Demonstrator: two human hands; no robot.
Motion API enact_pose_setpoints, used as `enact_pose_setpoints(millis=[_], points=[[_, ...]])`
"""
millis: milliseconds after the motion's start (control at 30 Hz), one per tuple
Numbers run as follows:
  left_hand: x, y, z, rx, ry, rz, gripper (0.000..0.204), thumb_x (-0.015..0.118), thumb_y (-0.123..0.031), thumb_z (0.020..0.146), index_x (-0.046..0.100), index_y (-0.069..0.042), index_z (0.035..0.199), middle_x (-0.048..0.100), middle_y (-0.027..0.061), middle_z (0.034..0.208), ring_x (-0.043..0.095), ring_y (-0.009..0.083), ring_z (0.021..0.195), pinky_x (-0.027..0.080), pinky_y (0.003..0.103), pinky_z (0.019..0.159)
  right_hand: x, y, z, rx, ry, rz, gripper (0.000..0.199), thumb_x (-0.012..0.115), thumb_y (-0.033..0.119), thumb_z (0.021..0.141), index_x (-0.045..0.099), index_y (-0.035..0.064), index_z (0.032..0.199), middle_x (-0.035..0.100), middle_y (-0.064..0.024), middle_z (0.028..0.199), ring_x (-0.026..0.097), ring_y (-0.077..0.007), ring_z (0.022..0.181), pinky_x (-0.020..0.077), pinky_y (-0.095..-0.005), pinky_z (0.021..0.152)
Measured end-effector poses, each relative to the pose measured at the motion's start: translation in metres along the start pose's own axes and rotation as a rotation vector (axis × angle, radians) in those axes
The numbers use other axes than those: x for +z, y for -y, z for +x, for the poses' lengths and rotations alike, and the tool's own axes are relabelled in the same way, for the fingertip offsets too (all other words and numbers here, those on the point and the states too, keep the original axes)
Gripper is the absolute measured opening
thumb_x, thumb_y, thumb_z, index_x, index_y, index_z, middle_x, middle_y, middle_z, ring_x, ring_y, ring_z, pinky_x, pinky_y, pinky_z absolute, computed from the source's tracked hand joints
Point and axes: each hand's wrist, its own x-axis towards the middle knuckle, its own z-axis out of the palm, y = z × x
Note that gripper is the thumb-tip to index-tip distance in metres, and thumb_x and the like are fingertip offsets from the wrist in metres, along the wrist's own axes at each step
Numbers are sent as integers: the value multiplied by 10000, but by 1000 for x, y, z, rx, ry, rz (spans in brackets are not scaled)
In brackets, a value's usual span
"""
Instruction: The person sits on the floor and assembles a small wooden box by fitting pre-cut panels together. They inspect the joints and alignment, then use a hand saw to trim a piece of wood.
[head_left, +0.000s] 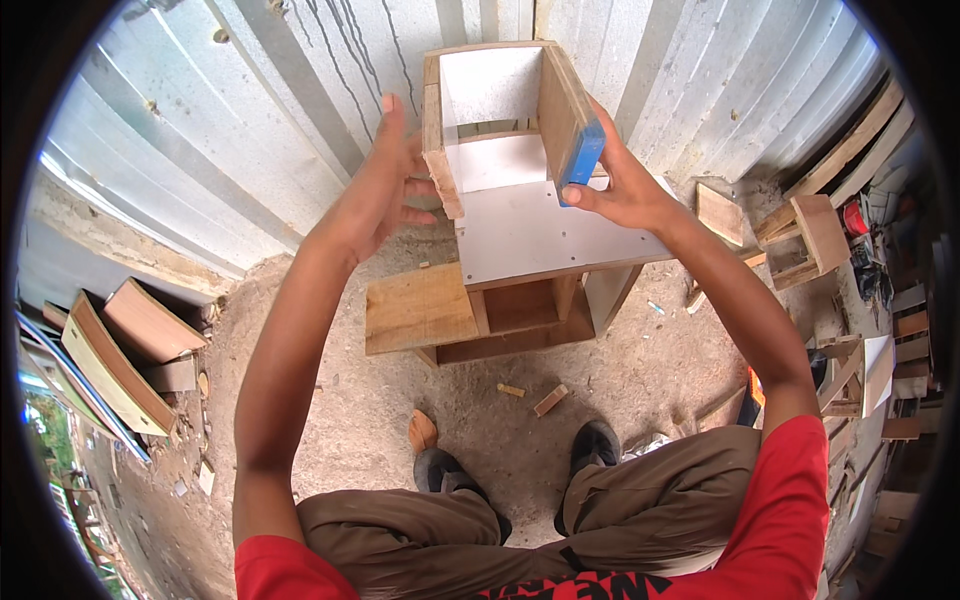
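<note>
Corrugated metal sheeting (250, 120) forms the back wall, and the ground is packed dirt (340, 400) scattered with wood offcuts. A low wooden stand (520, 310) with a white-faced top sits on the ground in front of the seated person's shoes.

An open-fronted wooden box (495, 115), white-lined inside, rests on the stand's top panel, its opening turned toward the camera and its long axis running upward along the wall.

The right hand (625, 185) is at the box's right side wall, fingers closed around a blue sanding block (581, 160). The block's long axis follows the front edge of that wall and lies against it.

The left hand (385, 190) is released: fingers spread, palm turned toward the box's left wall. Its fingertips lie just beside the left edge strip; whether they touch it cannot be told.

The box stands between the two hands. The right hand is the nearer, with the blue sanding block on the work; the left flanks the opposite wall.
</note>
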Motion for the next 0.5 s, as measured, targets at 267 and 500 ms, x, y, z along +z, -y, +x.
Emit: enact_pose_setpoints(millis=[267, 500], points=[[24, 54, 24, 283, -45, -185, 715, 373, -495, 1052, 293, 12, 1550, 397, 217, 1534, 333, 303, 1466, 311, 427, 1174, 0, -1, -3, -18, -28, -33, 983, 770, 323, 862, 148, 49, 1572, 466, -289, 1434, 541, -385, 1291, 442, -505, 1098], [15, 72, 53, 406, -183, 35, 562, 619, -97, 976, 391, 17, 1477, 586, 150, 1354, 534, 224, 1278, 418, 332, 1072, -8, 7, 6, 96, -219, -95, 437, 683, 222, 947, 576, -52, 1271, 727, -212, 1054, 734, -259, 927, 581, -368, 902]])
